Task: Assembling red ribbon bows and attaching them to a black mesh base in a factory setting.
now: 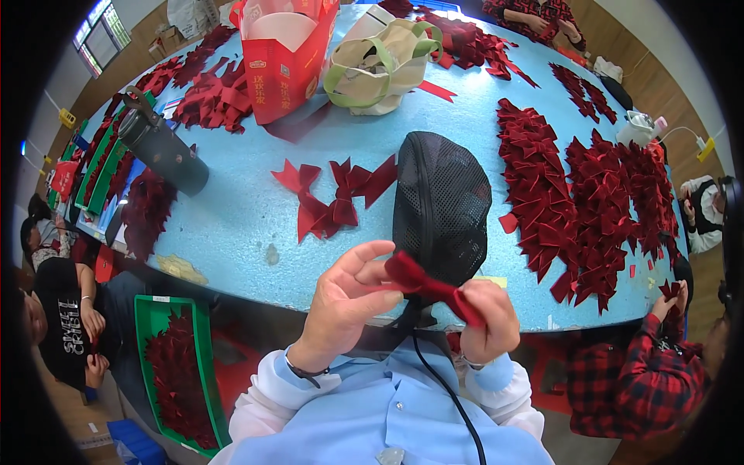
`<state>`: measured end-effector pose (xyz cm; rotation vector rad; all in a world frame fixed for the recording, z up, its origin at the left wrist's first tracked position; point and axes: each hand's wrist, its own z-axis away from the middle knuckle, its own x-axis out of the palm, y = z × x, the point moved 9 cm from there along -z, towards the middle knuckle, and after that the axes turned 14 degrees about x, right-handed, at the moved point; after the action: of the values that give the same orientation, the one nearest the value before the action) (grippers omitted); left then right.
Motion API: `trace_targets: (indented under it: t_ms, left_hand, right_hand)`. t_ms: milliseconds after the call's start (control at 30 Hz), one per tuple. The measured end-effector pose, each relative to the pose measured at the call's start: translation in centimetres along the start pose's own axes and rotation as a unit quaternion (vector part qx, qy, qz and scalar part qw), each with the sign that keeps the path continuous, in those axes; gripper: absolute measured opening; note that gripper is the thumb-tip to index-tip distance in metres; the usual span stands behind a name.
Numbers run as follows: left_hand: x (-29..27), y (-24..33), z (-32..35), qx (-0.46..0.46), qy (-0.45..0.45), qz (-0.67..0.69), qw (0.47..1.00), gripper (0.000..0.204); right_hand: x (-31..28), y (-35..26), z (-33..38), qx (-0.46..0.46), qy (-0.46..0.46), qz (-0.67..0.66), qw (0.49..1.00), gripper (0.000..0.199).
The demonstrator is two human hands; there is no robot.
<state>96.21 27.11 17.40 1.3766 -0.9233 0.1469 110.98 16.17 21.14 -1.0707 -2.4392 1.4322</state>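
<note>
Head view: one dark red bow (404, 271) at the near edge of a blue table (240, 225)

We count one bow between two hands. The left hand (337, 302) pinches its left loop between thumb and fingers; the right hand (490, 322) is closed around its other end. Just beyond, we find one black mesh object (442, 205), partly covered by the bow, and, to its left, two loose bows (325, 201). At right we count three long heaps of bows (535, 186).

Containers: one green tray (201, 333) at lower left, filled with dark red pieces (177, 372); more green trays (98, 186) at upper left, also holding red pieces, their number uncertain; one red paper bag (283, 81) and one cream tote (376, 74) with green handles, whose contents we cannot identify; one dark tumbler (167, 151), tilted in view, its interior hidden.
</note>
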Motion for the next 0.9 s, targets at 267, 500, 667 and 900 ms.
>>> trace_targets:
  t_ms: [267,500,667,900]
  left_hand:
    - [-0.3,0.4,-0.8,0.114,-0.132,-0.066,0.983,0.027]
    - [0.9,0.7,-0.6,0.151,-0.175,-0.051,0.972,0.015]
    - [0.9,1.2,-0.5,0.214,-0.237,-0.082,0.944,0.017]
    - [1.8,2.0,0.5,0.159,-0.226,-0.112,0.955,0.022]
  right_hand:
    - [1.5,-6.5,2.5,-0.252,-0.124,0.179,0.943,0.03]
    - [0.7,-7.0,3.3,-0.287,-0.11,0.207,0.929,0.03]
    - [0.2,-7.1,3.8,-0.322,-0.106,0.201,0.919,0.025]
    - [0.0,-6.5,2.9,-0.268,-0.13,0.143,0.944,0.021]
